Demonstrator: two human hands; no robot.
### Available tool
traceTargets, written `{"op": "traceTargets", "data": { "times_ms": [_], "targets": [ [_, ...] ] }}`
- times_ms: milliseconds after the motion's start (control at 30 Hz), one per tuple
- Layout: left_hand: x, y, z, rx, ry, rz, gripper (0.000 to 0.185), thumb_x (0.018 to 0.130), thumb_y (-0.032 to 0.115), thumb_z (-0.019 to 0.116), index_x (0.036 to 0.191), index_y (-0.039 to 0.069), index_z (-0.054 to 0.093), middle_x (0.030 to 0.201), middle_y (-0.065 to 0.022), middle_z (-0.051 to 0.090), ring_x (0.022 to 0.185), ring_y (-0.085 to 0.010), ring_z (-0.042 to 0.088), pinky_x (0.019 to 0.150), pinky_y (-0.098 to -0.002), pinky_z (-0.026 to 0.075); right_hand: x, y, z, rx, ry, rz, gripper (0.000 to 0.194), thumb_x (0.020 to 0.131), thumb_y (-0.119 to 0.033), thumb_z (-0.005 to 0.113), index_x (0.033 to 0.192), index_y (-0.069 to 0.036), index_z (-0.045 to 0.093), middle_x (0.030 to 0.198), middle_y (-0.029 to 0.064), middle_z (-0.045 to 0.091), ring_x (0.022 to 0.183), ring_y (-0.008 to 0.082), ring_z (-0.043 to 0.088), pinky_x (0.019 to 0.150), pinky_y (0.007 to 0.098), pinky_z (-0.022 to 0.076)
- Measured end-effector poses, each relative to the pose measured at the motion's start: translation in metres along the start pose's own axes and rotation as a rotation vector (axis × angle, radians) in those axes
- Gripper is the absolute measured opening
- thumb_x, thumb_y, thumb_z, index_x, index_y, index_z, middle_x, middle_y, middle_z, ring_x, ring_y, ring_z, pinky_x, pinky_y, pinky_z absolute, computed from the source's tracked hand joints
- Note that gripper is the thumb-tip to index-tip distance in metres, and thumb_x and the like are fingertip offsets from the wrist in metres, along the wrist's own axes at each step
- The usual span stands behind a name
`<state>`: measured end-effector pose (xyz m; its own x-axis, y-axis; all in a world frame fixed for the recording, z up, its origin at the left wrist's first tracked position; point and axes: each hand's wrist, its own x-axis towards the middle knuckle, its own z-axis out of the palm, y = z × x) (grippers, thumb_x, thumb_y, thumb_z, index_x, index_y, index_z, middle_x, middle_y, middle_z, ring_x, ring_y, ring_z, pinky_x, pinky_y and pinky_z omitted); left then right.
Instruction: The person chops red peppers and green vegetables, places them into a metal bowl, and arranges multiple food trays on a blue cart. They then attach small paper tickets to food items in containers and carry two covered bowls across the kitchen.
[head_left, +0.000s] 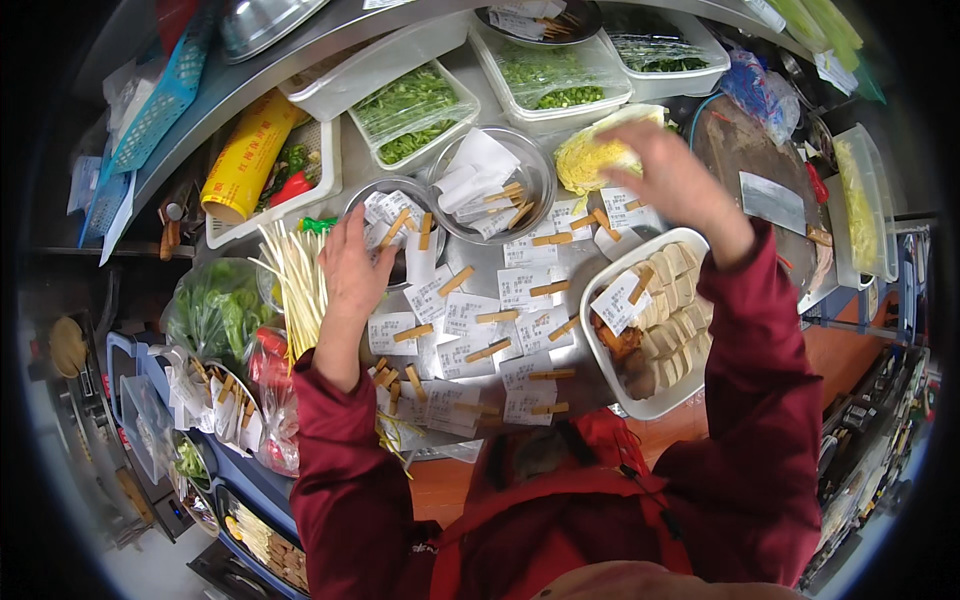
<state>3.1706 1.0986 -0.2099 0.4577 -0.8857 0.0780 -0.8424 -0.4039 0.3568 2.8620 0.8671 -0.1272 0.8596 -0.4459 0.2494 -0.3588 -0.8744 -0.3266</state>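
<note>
My left hand (351, 266) is at the left rim of a small metal bowl (351, 201) of paper slips and wooden clothespins, its thumb and fingers apart. Whether its fingertips touch the slips cannot be told. Thin whitish stalks (296, 281) stand beside that hand. Blurred, my right hand (679, 169) hovers over a cut piece of napa cabbage (592, 161), its thumb and fingers spread and nothing visible between them. Printed slips (471, 311) with clothespins (487, 350) lie in rows on the steel counter (577, 401) between my arms.
A white tub (649, 409) of pale slices stands at the counter's right front. Film-covered tubs of chopped greens (416, 112) line the back, near a yellow roll (247, 161). On a round chopping board (720, 150) lies a cleaver (772, 201). Bagged greens (217, 307) sit left.
</note>
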Motion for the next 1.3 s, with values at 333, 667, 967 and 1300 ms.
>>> {"op": "traceTargets", "data": {
  "times_ms": [333, 667, 967, 1300],
  "targets": [
    [-0.047, 0.034, -0.036, 0.019, 0.027, 0.072, 0.052, 0.072, 0.016, 0.071, 0.12, 0.007, 0.052, 0.126, -0.0128, 0.047, 0.121, -0.0316, 0.04, 0.098, -0.0428, 0.027, 0.108, 0.097, 0.022, -0.067, 0.144, 0.121, 0.039, 0.08, -0.029, 0.061, 0.1, 0.004, 0.06, 0.09, 0.0225, 0.063, 0.087, 0.0363, 0.06, 0.079, 0.0402, 0.047],
    [-0.024, 0.086, -0.061, -0.006, -0.095, 0.376, 0.048, 0.071, 0.011, 0.068, 0.117, 0.007, 0.056, 0.129, -0.0139, 0.045, 0.127, -0.0366, 0.033, 0.102, -0.0503, 0.022, -0.081, -0.015, -0.128, -0.39, -0.205, 0.06, 0.051, 0.08, -0.047, 0.059, 0.117, -0.013, 0.056, 0.128, 0.0082, 0.044, 0.128, 0.0307, 0.025, 0.092, 0.0512, 0.0308],
    [0.038, 0.15, -0.032, 0.157, -0.173, 0.991, 0.09, 0.059, 0.059, 0.072, 0.126, 0.002, 0.048, 0.122, -0.0225, 0.05, 0.115, -0.0385, 0.046, 0.097, -0.0481, 0.038, -0.423, -0.182, -0.225, -1.126, 0.422, 1.125, 0.095, 0.059, -0.043, 0.079, 0.139, -0.019, 0.034, 0.148, 0.0134, 0.019, 0.137, 0.0335, 0.01, 0.105, 0.0532, 0.0056],
    [-0.019, 0.262, -0.037, 0.241, 0.058, 1.013, 0.059, 0.072, 0.048, 0.067, 0.118, 0.011, 0.058, 0.118, -0.0182, 0.055, 0.112, -0.0366, 0.047, 0.095, -0.0512, 0.034, -0.668, -0.462, -0.227, -1.98, 0.598, 2.019, 0.101, 0.06, -0.016, 0.067, 0.146, -0.025, 0.016, 0.152, 0.0095, 0.005, 0.138, 0.0373, 0.003, 0.102, 0.0622, 0.0113]
  ]
}}
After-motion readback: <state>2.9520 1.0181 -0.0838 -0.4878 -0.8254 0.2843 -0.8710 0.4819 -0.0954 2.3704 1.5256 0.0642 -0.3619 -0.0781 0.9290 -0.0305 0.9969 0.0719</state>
